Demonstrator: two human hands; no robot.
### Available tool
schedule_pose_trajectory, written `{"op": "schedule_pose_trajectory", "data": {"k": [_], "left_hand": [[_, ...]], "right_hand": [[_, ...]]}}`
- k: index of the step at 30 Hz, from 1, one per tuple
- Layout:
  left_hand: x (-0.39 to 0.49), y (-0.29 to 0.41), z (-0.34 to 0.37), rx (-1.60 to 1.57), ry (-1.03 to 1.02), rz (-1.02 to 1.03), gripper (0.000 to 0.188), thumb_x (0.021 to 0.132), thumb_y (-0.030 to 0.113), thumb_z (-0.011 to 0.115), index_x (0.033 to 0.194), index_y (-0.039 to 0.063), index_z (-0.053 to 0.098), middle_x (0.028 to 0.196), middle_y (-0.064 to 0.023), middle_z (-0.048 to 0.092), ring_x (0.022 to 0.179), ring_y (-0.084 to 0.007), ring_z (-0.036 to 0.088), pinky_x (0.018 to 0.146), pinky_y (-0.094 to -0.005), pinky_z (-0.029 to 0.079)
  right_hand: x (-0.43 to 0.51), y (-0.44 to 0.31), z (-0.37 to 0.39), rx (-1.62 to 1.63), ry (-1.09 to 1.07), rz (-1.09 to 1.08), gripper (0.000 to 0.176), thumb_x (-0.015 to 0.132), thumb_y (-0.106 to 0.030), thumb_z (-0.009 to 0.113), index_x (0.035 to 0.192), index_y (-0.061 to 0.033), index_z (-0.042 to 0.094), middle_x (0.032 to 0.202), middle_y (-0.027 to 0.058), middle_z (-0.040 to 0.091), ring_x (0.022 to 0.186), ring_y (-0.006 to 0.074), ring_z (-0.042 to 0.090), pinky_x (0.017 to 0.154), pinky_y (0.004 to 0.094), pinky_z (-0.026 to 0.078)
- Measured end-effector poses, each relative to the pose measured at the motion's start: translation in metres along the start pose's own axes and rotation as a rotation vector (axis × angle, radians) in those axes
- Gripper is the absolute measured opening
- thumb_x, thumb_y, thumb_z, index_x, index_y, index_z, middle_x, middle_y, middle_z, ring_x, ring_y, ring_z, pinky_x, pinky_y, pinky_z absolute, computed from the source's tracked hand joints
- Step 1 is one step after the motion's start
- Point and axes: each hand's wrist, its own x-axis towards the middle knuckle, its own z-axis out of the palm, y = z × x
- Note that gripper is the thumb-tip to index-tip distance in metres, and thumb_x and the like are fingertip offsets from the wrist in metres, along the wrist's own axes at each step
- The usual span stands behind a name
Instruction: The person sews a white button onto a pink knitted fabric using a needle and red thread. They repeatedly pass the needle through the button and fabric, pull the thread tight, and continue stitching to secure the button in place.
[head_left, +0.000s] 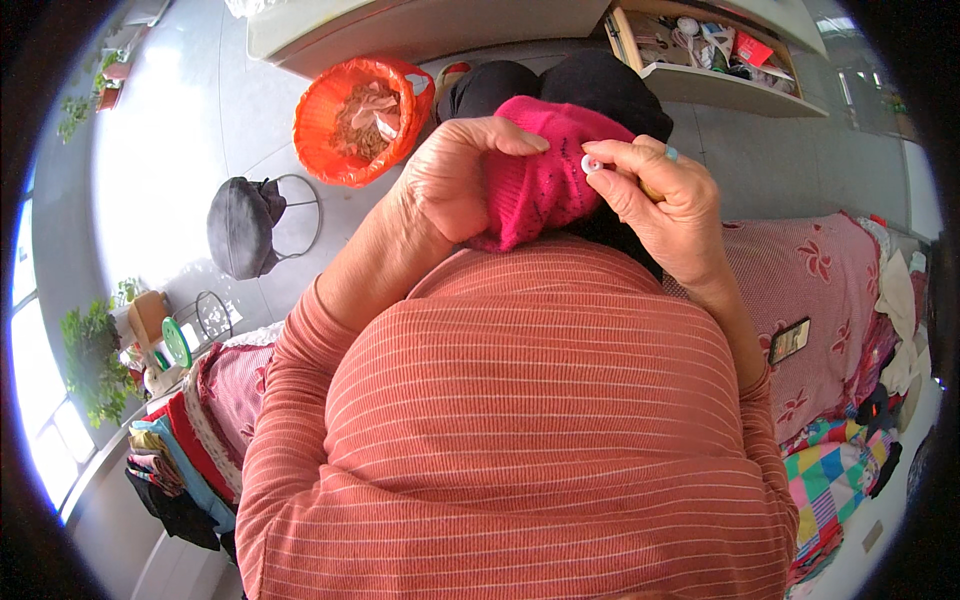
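A bright pink knitted garment (536, 180) with a ribbed edge and small dark dots lies bunched over my black-clad knees. My left hand (465, 172) grips its left side, with the thumb stretched across the knit and the fingers hidden beneath. At the right side of the garment, my right hand (660, 187) pinches a small round white button-like piece (592, 164) between thumb and forefinger. A ring is on one finger of that hand, and something yellowish shows partly under its curled fingers; what it is cannot be told.
An orange bag-lined bin (304, 127) holding scraps stands ahead on the left, beside a stool with a grey cover (240, 229). An open drawer (731, 90) full of small items is ahead on the right. A phone (790, 341) lies on the patterned sofa cover (802, 270), near folded colourful cloth (832, 472).
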Motion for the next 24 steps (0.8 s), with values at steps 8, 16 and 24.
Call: {"op": "schedule_pose_trajectory", "data": {"k": [8,16,24], "left_hand": [[0.001,-0.014,0.023,0.301,0.157,0.164,0.025,0.074,-0.009,0.07,0.098,-0.002,0.068,0.093,-0.0115,0.071,0.087,-0.0221,0.069,0.083,-0.0329,0.057],[-0.001,-0.021,0.032,0.427,0.213,0.268,0.024,0.072,-0.008,0.073,0.095,-0.001,0.068,0.087,-0.0093,0.07,0.078,-0.0186,0.068,0.076,-0.0303,0.056],[-0.004,-0.022,0.035,0.456,0.203,0.281,0.024,0.072,-0.007,0.074,0.095,-0.001,0.069,0.087,-0.0089,0.071,0.079,-0.0174,0.068,0.075,-0.0295,0.056]], "right_hand": [[0.002,0.002,0.001,0.053,-0.017,-0.017,0.019,0.083,-0.002,0.072,0.101,-0.0011,0.069,0.074,0.0085,0.063,0.061,0.0144,0.059,0.056,0.0276,0.046],[-0.004,0.002,-0.007,0.118,-0.125,0.141,0.02,0.087,0.0,0.07,0.107,0.0012,0.066,0.086,0.0036,0.068,0.071,0.0044,0.059,0.063,0.0182,0.048],[0.0,0.003,-0.015,0.213,-0.15,0.181,0.004,0.091,-0.003,0.065,0.09,0.0003,0.063,0.074,-0.0023,0.056,0.059,0.0014,0.048,0.051,0.0175,0.038]]}}
